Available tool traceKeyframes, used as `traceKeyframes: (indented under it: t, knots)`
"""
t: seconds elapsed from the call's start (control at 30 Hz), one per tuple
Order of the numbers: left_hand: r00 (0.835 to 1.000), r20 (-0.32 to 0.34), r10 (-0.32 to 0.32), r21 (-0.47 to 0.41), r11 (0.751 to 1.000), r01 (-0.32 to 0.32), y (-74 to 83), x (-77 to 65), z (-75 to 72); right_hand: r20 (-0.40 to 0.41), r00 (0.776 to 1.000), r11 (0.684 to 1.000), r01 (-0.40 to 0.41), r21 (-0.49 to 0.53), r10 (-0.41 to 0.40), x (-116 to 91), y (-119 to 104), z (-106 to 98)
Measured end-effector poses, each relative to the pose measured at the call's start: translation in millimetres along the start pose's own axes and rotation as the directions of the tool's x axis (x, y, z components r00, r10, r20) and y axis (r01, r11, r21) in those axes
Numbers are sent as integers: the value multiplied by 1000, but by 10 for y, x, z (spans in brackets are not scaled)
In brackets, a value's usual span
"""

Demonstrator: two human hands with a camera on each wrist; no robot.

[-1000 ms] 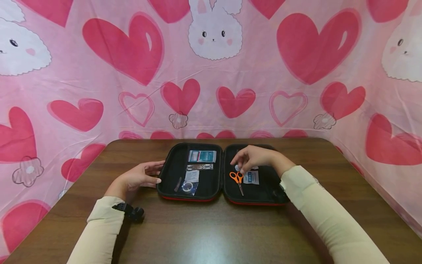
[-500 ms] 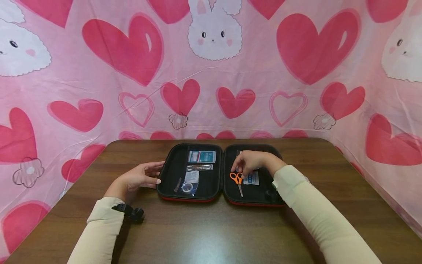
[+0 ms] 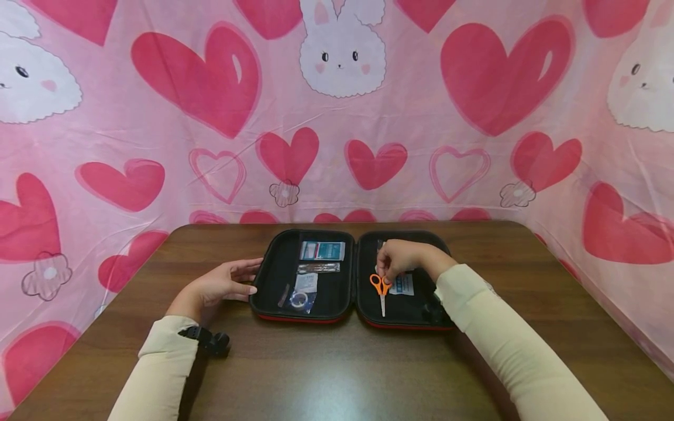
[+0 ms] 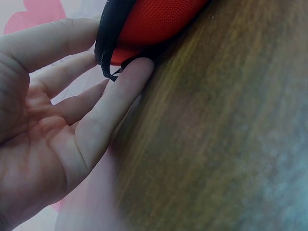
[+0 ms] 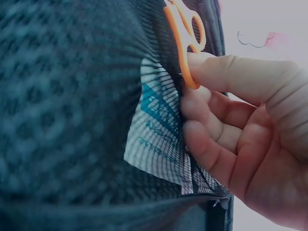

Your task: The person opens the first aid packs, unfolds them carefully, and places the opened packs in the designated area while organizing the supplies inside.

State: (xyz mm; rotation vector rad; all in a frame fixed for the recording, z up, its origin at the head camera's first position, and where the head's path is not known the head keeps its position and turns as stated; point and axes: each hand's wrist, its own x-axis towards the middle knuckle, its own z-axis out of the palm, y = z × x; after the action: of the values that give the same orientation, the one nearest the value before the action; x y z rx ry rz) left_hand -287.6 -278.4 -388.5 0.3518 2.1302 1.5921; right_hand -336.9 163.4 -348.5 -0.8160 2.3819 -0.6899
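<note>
An open black case (image 3: pixel 316 317) with red outer sides lies on the table, spread into two halves. Over its right half, my right hand (image 3: pixel 405 257) pinches orange-handled scissors (image 3: pixel 380 286) by the handle, blades pointing toward me. In the right wrist view the thumb lies on the orange handle (image 5: pixel 182 45), the other fingers curled behind it, beside a white and blue packet (image 5: pixel 156 130) under dark mesh. My left hand (image 3: pixel 223 282) touches the case's left edge. Up close, its thumb and nearly straight fingers rest against the rim and red side (image 4: pixel 159 24).
In the left half lie teal packets (image 3: pixel 323 250), a thin clear-wrapped item (image 3: pixel 318 267), a white packet (image 3: pixel 306 282) and a bagged white ring-shaped roll (image 3: pixel 299 300). The brown table (image 3: pixel 316 374) ends at a pink heart-print cloth (image 3: pixel 326 164).
My right hand has lowered to the scissors and now pinches their handle. The scissors have turned slightly, and their tips have shifted left and toward me. My left hand stays put.
</note>
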Motion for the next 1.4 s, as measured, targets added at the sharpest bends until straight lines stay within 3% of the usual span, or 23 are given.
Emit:
traceKeyframes:
  t: [0.23, 0.37, 1.0, 1.4]
  knots:
    - [1000, -10, -4, -10, 1000, 3, -22, 6, 7, -16, 1000, 996, -11, 90, 13, -87, -6, -20]
    - [1000, -10, 2, -7, 1000, -2, -22, 9, 1, -22, 999, 992, 30, 120, -28, -160, -17, -54]
    - [1000, -9, 2, 12, 1000, -2, -8, 5, 7, -133, 987, 989, 100, 106, -85, -512, 31, -147]
    - [1000, 0, 16, 42, 999, -16, 0, -6, -7, -258, 962, 977, 138, 162, -93, -799, 132, -114]
